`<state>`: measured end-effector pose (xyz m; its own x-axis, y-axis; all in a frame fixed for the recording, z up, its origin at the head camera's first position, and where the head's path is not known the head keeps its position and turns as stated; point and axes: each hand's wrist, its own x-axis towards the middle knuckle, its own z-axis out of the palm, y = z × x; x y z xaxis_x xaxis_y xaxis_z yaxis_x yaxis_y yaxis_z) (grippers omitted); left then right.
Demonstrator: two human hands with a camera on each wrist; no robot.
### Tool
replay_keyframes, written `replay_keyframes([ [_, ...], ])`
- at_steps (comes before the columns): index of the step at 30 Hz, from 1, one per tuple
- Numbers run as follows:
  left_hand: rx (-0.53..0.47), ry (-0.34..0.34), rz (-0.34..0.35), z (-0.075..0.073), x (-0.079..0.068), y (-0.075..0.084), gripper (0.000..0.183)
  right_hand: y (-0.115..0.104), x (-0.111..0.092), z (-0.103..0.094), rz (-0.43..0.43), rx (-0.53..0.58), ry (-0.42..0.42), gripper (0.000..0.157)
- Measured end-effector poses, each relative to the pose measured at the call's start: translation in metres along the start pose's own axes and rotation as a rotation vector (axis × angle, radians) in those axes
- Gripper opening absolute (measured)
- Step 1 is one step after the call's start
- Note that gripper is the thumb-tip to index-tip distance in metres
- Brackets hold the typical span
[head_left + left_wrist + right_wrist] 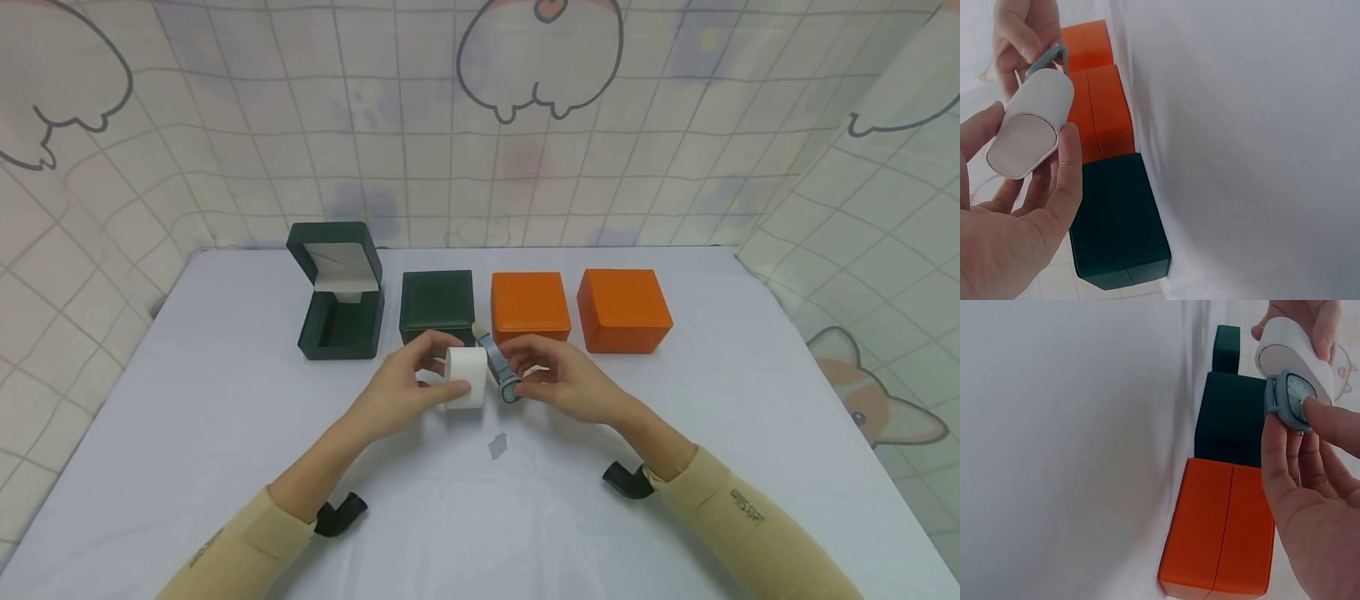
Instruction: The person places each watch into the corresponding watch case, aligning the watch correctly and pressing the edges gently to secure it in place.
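A white watch pillow, oval at its ends, is held up between the thumb and fingers of my left hand. Right beside it, my right hand pinches a blue-grey wristwatch by its case, the thumb lying over the dial. The watch's strap points up and away toward the boxes. In the right wrist view the watch overlaps the end of the pillow; whether they touch I cannot tell. An open dark green watch box stands at the back left, its lid raised and its inside pale above.
A closed green box and two closed orange boxes, one nearer the middle and one to the right, line the back of the white table. A small grey patch lies in front of the hands. Patterned curtains surround the table.
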<state>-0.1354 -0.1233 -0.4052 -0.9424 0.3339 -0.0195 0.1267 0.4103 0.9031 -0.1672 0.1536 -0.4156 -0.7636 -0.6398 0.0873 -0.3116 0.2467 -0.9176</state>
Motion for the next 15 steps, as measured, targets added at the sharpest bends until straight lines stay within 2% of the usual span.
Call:
replay_keyframes([
  [15,-0.014,-0.02,0.0,0.0014,0.0022,-0.0015,0.052,-0.0033,0.002,0.0021,-0.016,0.088,-0.007,0.056],
])
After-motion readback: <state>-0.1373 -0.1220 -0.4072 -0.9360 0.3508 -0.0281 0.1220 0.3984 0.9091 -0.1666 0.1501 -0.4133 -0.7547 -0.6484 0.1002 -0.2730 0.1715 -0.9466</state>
